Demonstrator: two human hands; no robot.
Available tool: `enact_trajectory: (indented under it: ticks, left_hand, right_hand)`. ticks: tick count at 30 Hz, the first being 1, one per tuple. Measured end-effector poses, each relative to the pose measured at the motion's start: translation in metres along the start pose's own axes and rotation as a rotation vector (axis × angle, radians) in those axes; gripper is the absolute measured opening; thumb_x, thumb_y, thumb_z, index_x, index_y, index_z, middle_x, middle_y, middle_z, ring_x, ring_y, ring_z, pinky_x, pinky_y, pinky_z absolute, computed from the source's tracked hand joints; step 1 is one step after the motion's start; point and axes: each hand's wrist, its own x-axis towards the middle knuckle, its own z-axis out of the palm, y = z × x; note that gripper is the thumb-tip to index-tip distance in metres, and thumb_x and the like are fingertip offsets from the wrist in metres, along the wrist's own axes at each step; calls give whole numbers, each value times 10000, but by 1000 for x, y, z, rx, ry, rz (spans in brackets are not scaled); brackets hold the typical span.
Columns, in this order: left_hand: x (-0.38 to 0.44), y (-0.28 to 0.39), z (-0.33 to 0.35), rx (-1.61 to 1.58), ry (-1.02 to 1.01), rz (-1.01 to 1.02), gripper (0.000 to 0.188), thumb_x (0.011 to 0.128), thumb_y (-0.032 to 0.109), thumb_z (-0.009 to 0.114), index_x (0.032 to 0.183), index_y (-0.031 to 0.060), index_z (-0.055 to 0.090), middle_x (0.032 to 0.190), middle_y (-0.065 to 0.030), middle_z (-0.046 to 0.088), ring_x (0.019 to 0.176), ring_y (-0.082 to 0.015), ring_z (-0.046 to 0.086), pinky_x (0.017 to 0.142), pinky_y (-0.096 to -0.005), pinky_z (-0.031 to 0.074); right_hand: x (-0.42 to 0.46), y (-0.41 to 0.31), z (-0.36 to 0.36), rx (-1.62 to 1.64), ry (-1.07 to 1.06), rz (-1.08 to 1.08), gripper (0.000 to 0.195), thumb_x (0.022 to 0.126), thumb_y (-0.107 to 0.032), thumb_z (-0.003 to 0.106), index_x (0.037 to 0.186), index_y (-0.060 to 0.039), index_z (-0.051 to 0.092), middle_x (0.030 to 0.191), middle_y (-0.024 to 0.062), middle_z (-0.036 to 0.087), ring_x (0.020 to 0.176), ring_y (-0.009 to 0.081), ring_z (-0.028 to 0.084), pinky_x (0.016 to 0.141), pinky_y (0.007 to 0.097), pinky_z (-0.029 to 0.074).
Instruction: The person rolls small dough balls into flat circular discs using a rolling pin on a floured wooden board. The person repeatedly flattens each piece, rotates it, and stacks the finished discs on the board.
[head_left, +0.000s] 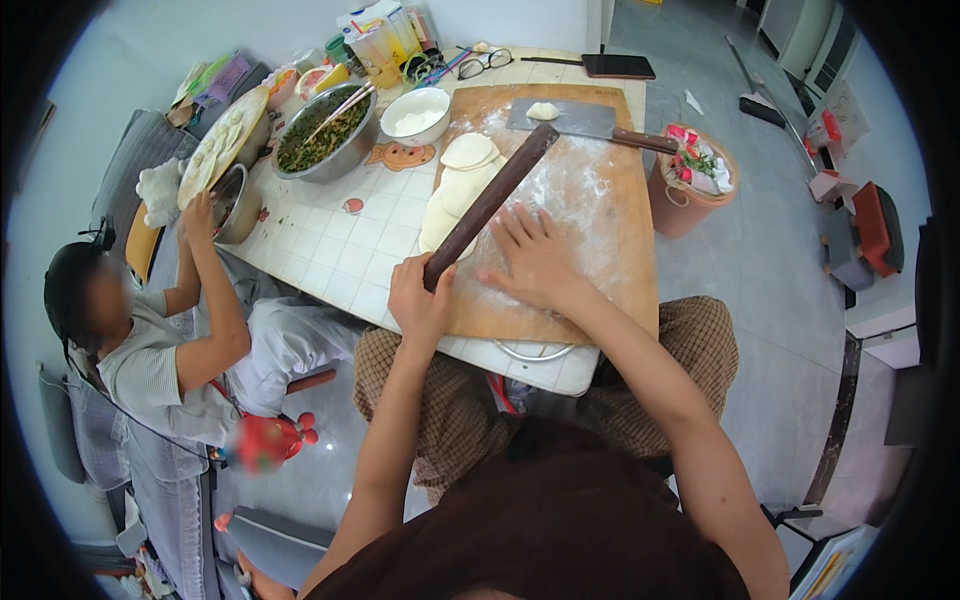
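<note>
My left hand (420, 294) grips the near end of a dark wooden rolling pin (491, 206), which slants up and away over a wooden board (615, 300). Flat on the floured board lies my right hand (531, 255), palm down with fingers spread, holding nothing visible. Several rolled dough wrappers (469, 154) overlap along the board's left side, partly hidden behind the pin. At the board's far side rests a cleaver (585, 118), its wooden handle jutting past the right edge. A small lump of dough (542, 111) sits on its blade.
Left of the board stand a white bowl of flour (424, 139) and a steel bowl of chopped green filling (311, 171) with chopsticks. A co-worker (150, 330) sits at the left, hands by a round tray (251, 124) of dumplings. A pink bin (667, 199) stands right of the table.
</note>
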Motion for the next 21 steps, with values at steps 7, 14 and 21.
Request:
enact_trajectory:
  ticks: [7, 14, 21]
  left_hand:
    - [1, 1, -1, -11, 4, -29, 291, 848, 200, 798, 1049, 24, 684, 908, -112, 670, 848, -294, 631, 763, -383, 501]
    - [1, 3, -1, -8, -11, -30, 297, 853, 212, 798, 1051, 24, 683, 897, -111, 660, 852, -291, 627, 756, -382, 497]
    - [-1, 2, -3, 1, -32, -60, 322, 834, 248, 800, 1050, 39, 685, 952, -102, 685, 890, -310, 637, 770, -401, 515]
  right_hand:
    - [-3, 4, -3, 28, 71, 28, 896, 988, -696, 392, 1601, -48, 312, 1692, 178, 213, 1590, 333, 96, 1280, 531, 38]
    - [-10, 18, 10, 77, 35, 105, 925, 965, -725, 405, 1605, -63, 315, 1696, 162, 217, 1584, 335, 134, 1277, 533, 59]
    - [-19, 6, 0, 49, -34, 108, 911, 986, -687, 426, 1604, -32, 290, 1692, 183, 211, 1583, 362, 112, 1273, 545, 62]
